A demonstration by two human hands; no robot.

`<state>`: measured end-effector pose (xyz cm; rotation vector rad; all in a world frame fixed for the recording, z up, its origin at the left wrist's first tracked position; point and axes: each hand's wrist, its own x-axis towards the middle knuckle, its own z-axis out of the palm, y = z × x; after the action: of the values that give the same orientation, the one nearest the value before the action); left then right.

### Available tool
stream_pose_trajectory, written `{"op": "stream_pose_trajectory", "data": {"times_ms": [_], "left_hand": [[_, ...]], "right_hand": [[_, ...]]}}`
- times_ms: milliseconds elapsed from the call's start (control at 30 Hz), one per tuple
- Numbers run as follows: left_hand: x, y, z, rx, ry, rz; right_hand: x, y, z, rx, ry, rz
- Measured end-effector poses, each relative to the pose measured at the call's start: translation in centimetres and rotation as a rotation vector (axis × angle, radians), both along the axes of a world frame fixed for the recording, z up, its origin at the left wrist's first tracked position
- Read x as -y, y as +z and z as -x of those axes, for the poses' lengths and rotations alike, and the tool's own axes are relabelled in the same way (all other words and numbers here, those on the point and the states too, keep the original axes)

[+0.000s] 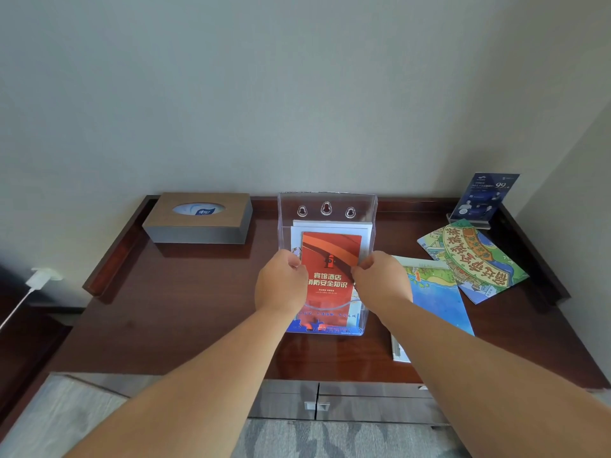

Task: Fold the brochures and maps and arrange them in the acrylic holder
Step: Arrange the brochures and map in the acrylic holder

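The acrylic holder (327,206) stands in the middle of the wooden desk (185,309), close to the far wall, and it already has several papers inside. At the front of the pocket there is a red brochure (331,259) with white Chinese characters, and behind it some white sheets (330,224) rise a little higher; at the bottom of the pocket a blue printed edge also shows through the clear wall. The left hand (281,285) is at the left edge of the holder and the right hand (380,282) is at the right edge. The fingers of both hands are curled narrow around the sides, so they seem to pinch the holder or the papers in it, but it is not possible to tell exactly which of the two they touch. It looks like the person is straightening the stack or setting the holder in its place. The task is not finished: to the right of the holder, a blue map (433,292) lies flat on the desk, partly under the right forearm, and it appears not folded to the size of the pocket. Farther right, a green illustrated map (472,259) lies at an angle, overlapping the blue one a little, near a small blue sign stand (482,196) at the far right corner. These two maps probably must still be folded and put in. A tissue box (198,216) stands at the far left and has no part in the work.
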<state>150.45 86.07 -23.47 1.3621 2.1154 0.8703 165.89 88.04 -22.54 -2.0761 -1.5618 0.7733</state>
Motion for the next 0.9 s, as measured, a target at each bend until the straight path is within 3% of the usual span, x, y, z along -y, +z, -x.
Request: {"op": "stream_pose_trajectory", "data": {"times_ms": [200,367,600,900], "left_hand": [[0.5,0.3,0.1,0.021,0.035,-0.018],[0.6,2.1,-0.6,0.061,0.01,-0.162],[-0.2,4.9,-5.8,0.124,-0.228,-0.278],[-0.2,2.6,-13.9,0.125,-0.477,-0.182]], "right_hand": [[0.2,-0.2,-0.4,-0.004,-0.009,0.001],[0.8,0.7,-1.3,-0.013,-0.008,-0.041],[2.9,2.5,-5.3,-0.035,-0.088,-0.075],[5.6,1.7,-15.1,0.024,-0.341,-0.036]]}}
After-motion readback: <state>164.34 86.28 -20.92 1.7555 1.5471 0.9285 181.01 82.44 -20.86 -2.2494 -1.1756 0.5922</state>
